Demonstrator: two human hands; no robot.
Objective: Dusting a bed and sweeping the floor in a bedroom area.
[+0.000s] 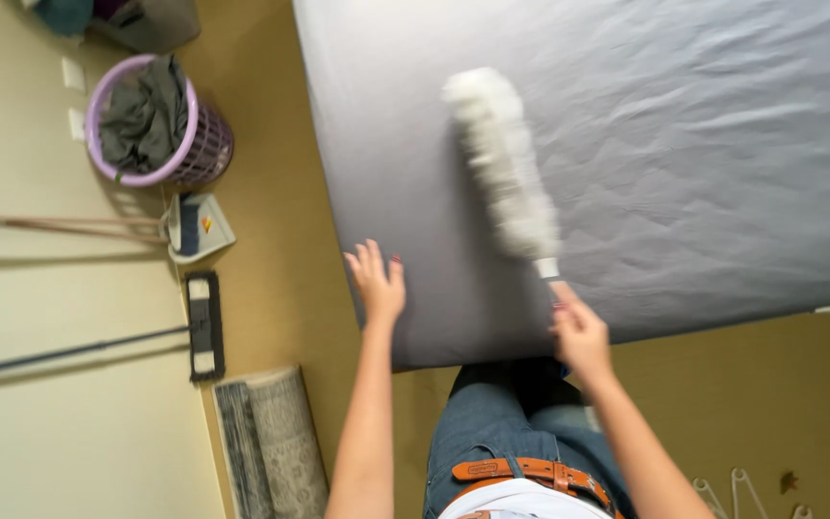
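**Duster mid-sweep over grey sheet**

Your jeans and orange belt (530,471) sit nearest, at the near edge. Left hand (377,279) is open, fingers spread, flat on the near-left corner of the grey sheet (722,163). Right hand (580,332) is clamped on the handle of the white fluffy duster (503,163). Its long axis runs diagonally, head pointing far-left, blurred, over the sheet. Judged step: sweeping the surface; next stroke needs a firm handle grip and light contact.
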